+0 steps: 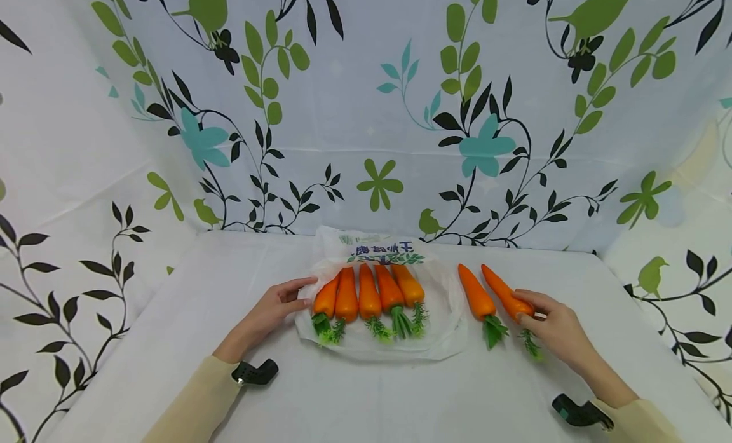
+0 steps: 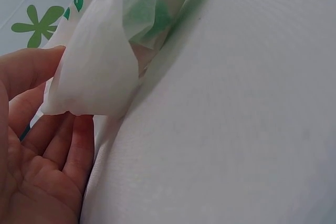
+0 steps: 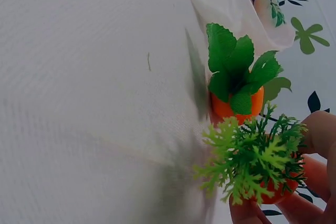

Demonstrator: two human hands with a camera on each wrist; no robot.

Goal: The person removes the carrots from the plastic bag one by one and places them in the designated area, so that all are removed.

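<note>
Several orange toy carrots lie side by side on a white plastic bag, green tops toward me. My left hand pinches the bag's left edge; in the left wrist view the thumb is over the folded plastic and the fingers are under it. To the right of the bag, my right hand grips a carrot near its leafy end. Its feathery green top shows up close in the right wrist view. Between that carrot and the bag lies another carrot with broad leaves.
The table is covered by a white cloth. Behind it hangs a curtain printed with leaves, flowers and birds. Dark wrist cameras are strapped over both beige sleeves.
</note>
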